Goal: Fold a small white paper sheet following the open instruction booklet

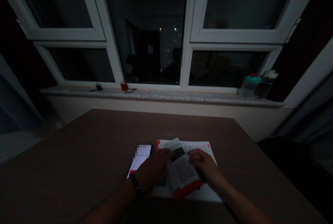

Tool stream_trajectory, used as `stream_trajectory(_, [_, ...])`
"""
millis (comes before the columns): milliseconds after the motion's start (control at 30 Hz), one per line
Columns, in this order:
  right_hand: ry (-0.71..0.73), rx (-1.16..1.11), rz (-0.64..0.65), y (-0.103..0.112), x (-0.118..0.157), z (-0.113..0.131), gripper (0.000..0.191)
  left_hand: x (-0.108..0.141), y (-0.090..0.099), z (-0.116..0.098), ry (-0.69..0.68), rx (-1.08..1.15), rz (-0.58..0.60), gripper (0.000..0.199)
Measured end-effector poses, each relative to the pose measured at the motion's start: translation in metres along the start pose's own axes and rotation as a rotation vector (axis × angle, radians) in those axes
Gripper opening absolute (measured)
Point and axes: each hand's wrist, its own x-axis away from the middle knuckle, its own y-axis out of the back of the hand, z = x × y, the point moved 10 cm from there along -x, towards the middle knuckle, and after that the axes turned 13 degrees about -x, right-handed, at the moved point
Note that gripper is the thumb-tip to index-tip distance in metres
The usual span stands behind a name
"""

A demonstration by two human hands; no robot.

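Note:
A white packet (183, 170) with small print, a dark patterned patch and an orange-red lower end is between my two hands, tilted over a printed sheet or booklet (208, 191). My left hand (157, 166), with a dark band at its wrist, is closed on the packet's left edge, fingers reaching toward the dark patch. At the upper right edge, my right hand (204, 165) pinches the packet with bent fingers. Just left of my left hand lies a phone (140, 158) with a lit screen showing digits. Dim light hides fine detail.
The brown table (104, 140) stands before a window with a granite sill (166, 95). On the sill are a red jar (124, 86), a small dark bottle (98, 86), a bottle with a teal lid (249, 85) and another clear bottle (266, 83). A dark shape is at the right.

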Motion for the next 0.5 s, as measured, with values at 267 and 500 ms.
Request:
stream_trajectory(267, [0.277,0.255,0.005,-0.005,0.001,0.039,0.03,-0.004,0.026,-0.012,-0.037,-0.057,-0.177,0.062])
stream_trajectory(500, [0.512,0.651,0.05,-0.023,0.019,0.092,0.03,-0.001,0.049,-0.016,-0.025,-0.093,-0.353,0.034])
